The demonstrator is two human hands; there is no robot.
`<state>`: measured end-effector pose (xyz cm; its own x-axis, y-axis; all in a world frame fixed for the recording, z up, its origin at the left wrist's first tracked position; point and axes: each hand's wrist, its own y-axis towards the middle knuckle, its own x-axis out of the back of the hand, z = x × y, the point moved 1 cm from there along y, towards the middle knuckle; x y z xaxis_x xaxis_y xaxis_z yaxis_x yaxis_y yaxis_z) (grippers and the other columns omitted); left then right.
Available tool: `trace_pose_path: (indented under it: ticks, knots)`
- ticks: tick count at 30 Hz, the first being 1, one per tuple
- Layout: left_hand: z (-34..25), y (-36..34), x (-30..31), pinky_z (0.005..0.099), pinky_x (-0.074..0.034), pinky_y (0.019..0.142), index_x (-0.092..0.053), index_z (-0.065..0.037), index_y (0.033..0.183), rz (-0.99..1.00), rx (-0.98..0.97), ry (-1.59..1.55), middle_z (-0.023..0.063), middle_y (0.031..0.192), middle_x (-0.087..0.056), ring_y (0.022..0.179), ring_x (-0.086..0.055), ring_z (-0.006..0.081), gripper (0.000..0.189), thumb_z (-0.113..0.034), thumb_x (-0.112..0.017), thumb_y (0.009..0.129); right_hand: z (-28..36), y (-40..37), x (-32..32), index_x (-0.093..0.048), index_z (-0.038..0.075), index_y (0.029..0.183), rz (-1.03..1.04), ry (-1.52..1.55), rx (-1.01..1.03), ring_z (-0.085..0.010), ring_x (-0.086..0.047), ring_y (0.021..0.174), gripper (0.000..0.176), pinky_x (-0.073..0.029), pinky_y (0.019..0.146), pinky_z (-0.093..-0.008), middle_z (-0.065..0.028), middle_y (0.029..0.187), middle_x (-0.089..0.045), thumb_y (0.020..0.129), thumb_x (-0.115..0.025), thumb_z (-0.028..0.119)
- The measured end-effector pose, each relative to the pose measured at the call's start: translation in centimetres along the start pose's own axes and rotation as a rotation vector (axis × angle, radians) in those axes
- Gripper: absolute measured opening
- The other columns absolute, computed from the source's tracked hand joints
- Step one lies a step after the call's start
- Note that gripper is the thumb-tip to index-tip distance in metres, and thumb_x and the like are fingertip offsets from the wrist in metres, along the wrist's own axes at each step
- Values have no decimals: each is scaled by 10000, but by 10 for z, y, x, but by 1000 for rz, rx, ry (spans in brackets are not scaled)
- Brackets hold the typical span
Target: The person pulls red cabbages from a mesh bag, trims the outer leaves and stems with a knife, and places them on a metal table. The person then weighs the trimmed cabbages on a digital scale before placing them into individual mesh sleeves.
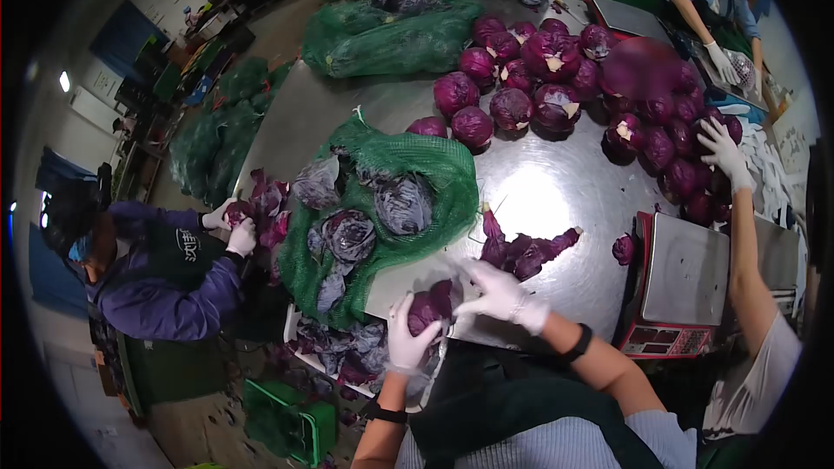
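Near the table's front edge, my gloved left hand is wrapped round a red cabbage. My gloved right hand is just right of the cabbage, its fingers apart and somewhat blurred, with nothing visible in them. A loose outer leaf stands up on the cabbage's right side. Beyond my hands, a green mesh sack lies spread on the steel table with several dull purple cabbages on it. Torn purple leaves lie on the metal beyond my right hand.
Shiny cabbages are heaped at the back right, where a co-worker's gloved hand touches them. A red scale stands right. At left, another co-worker holds a cabbage. A leaf-filled bin sits below the table edge.
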<state>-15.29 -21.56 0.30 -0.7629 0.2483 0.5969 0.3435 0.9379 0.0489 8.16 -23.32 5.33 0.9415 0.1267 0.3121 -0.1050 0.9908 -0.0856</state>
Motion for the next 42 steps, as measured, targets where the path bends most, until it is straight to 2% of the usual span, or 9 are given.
trace_pose_path:
  ticks: [7,10,14,17,29,30,33,39,42]
  knots:
    - [38,-12,-1,386,-376,970,-390,-10,1288,-80,191,-343,167,1236,-465,1138,-468,282,675,-189,-721,727,-52,14,-51,-602,104,1048,198,-180,-25,-304,-626,819,453,-479,731,-399,-150,879,-642,794,-589,478]
    - [41,-7,14,357,-439,904,-388,-49,1260,-181,433,-781,102,1166,-509,1047,-527,203,403,-223,-510,917,-34,-35,-32,-607,85,959,563,186,-84,-87,-518,474,241,-424,468,-263,-14,646,-576,868,-569,305]
    - [64,-7,16,484,-383,979,-392,-98,1324,-126,645,-1500,140,1302,-462,1154,-489,315,756,-670,-392,830,-29,-55,18,-568,41,1013,280,306,-425,-68,-500,483,259,-423,467,-233,-16,812,-601,848,-619,234]
    - [47,-11,7,682,-291,929,-338,-217,1357,-76,749,-1543,107,1381,-377,1231,-395,380,813,-766,-351,758,-22,-53,45,-459,93,1285,-345,-545,-229,-320,-602,804,449,-494,723,-370,-189,985,-600,866,-552,224]
    - [50,-19,-78,552,-377,975,-319,-103,1371,559,668,-1456,195,1335,-411,1213,-433,354,659,-564,-322,900,-32,-64,-5,-471,95,1296,-18,751,-310,-86,-566,532,362,-452,468,-193,-46,980,-615,948,-410,173]
    - [22,-13,-67,540,-362,994,-328,-110,1368,1090,711,-2279,194,1344,-404,1225,-421,359,607,-507,-339,909,-21,-63,0,-454,100,1311,-40,682,-312,-89,-574,548,372,-460,474,-199,-49,990,-608,948,-405,166]
    - [16,9,-57,529,-353,1006,-327,-110,1366,470,502,-1207,177,1363,-389,1235,-415,342,625,-532,-349,906,-18,-59,-2,-418,113,1340,-60,629,-302,-100,-589,567,394,-476,487,-212,-57,1001,-594,949,-398,163]
    - [-5,19,-54,395,-336,1036,-389,-44,1309,278,538,-1289,143,1324,-398,1198,-430,283,563,-371,-556,883,-53,-49,-11,-415,98,1337,-77,455,-408,-157,-630,592,411,-502,526,-268,-91,892,-622,948,-427,230]
    - [-36,21,-48,387,-309,1034,-400,-16,1290,229,5,-143,231,1375,-262,1253,-351,336,766,-223,-792,665,-58,-52,1,-452,64,1297,-128,66,-326,-238,-640,616,411,-510,585,-336,-128,840,-648,937,-448,262]
